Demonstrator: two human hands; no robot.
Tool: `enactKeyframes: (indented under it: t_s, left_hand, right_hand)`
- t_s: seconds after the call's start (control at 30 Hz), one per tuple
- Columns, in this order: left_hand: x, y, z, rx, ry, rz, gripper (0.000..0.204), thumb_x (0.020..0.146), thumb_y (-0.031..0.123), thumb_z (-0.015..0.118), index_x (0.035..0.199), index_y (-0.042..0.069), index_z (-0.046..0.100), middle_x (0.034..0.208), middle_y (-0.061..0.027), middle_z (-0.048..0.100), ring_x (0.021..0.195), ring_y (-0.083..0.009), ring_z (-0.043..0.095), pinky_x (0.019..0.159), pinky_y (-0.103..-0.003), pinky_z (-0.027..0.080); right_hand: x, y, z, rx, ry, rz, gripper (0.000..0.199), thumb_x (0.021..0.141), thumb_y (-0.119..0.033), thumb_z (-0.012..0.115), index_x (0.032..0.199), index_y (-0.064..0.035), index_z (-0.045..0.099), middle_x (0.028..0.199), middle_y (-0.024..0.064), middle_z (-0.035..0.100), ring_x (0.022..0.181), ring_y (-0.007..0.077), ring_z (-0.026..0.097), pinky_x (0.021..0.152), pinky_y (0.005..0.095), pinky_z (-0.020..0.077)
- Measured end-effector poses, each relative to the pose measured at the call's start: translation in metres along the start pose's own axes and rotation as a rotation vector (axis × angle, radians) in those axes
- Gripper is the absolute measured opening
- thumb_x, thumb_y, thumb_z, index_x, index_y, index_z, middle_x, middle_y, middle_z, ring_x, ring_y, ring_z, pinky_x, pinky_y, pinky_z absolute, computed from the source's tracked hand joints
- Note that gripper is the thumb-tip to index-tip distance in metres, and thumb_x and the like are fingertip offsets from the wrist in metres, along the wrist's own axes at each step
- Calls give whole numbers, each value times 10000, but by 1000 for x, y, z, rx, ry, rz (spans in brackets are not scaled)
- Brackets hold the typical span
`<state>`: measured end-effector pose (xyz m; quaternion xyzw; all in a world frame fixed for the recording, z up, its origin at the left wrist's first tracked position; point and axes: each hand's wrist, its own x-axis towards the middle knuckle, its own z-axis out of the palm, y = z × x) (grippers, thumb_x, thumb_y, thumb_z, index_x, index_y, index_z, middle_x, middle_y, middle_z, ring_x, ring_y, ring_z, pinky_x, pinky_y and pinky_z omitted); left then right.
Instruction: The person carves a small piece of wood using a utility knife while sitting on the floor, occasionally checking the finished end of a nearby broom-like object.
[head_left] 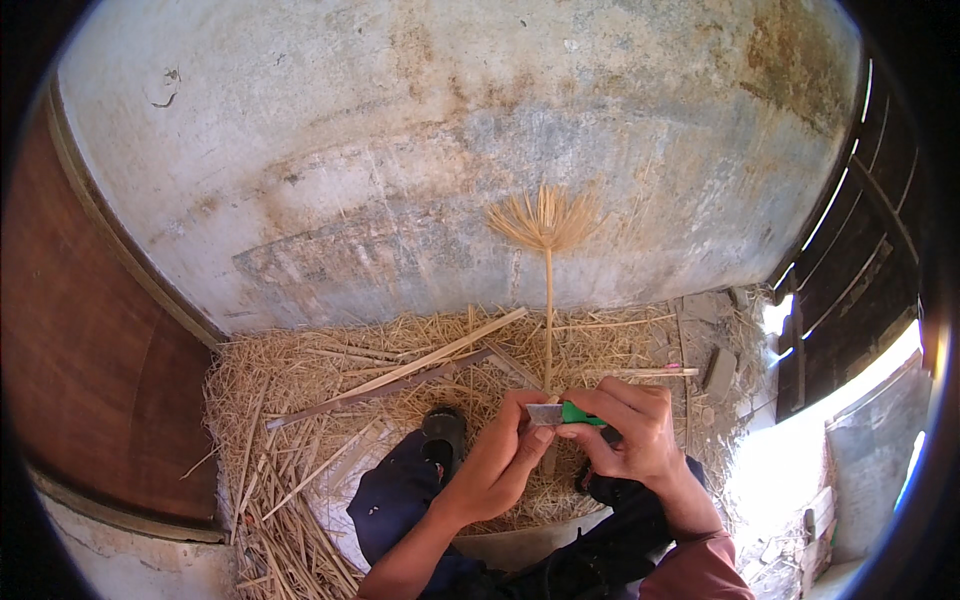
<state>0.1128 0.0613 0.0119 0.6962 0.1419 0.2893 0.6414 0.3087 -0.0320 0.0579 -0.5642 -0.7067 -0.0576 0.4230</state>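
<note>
A pale stick point(548, 310), bamboo-like, rises away from me with its far end splayed into a fan of thin straw-coloured strands point(545, 225). My left hand point(503, 455) is closed round its near part, fingers and thumb pinching close to the blade. In my right hand point(632, 435) is a green-handled utility knife point(578, 413), its flat grey blade pointing left across the stick. The blade lies between the fingertips of both hands. Exactly where the edge meets the stick is hidden by my fingers.
Straw and shavings point(390, 335) cover the floor, with long split strips point(440, 350) lying on top. More cut pieces point(280, 520) heap at lower left. A stained wall point(400, 180) stands ahead, a brown door point(110, 330) at left. A brick-like block point(719, 374) sits at right.
</note>
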Motion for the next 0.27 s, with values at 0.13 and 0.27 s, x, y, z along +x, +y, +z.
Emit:
enactKeyframes:
  t_s: [0.13, 0.27]
  left_hand:
    - [1, 18, 1, -40, -29, -55, 279, 1179, 240, 492, 1353, 36, 415, 933, -38, 574, 720, -74, 477, 623, -276, 422]
    - [0, 18, 0, -205, -25, -71, 290, 1158, 192, 547, 1366, 26, 430, 902, -38, 551, 780, -89, 511, 688, -277, 441]
  right_hand:
    - [1, 0, -2, -3, 2, 12, 338, 826, -191, 895, 1131, -87, 791, 772, 36, 651, 577, 238, 661, 510, 362, 512]
    - [1, -1, -1, 32, -1, -7, 348, 833, -208, 899, 1145, -95, 793, 772, 38, 653, 583, 245, 668, 516, 367, 522]
